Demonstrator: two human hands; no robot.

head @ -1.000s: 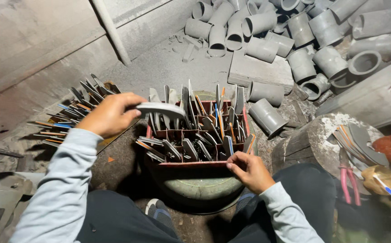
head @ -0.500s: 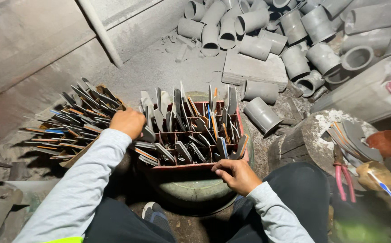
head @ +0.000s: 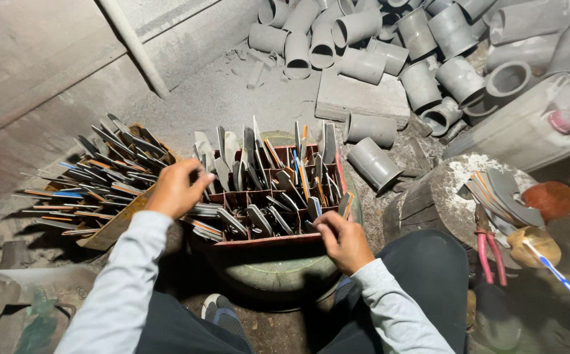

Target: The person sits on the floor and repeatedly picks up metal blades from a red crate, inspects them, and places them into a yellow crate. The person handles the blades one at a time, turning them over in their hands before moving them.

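fingers (head: 324,225) of the right hand (head: 345,241) curl and pinch the top of a metal blade (head: 314,208) standing at the near edge of a red divided crate (head: 273,240), which sits on a round green drum (head: 278,275) between the person's knees. the left hand (head: 175,189) bends its fingers around blades at the crate's left side; whether they grip one cannot be told. left of it, a second batch of blades (head: 95,177) fans out on the dusty floor. to the right, a wooden stump (head: 429,203) carries more blades and pink-handled pliers (head: 491,252). beyond, grey pipe fittings (head: 390,46) lie heaped.
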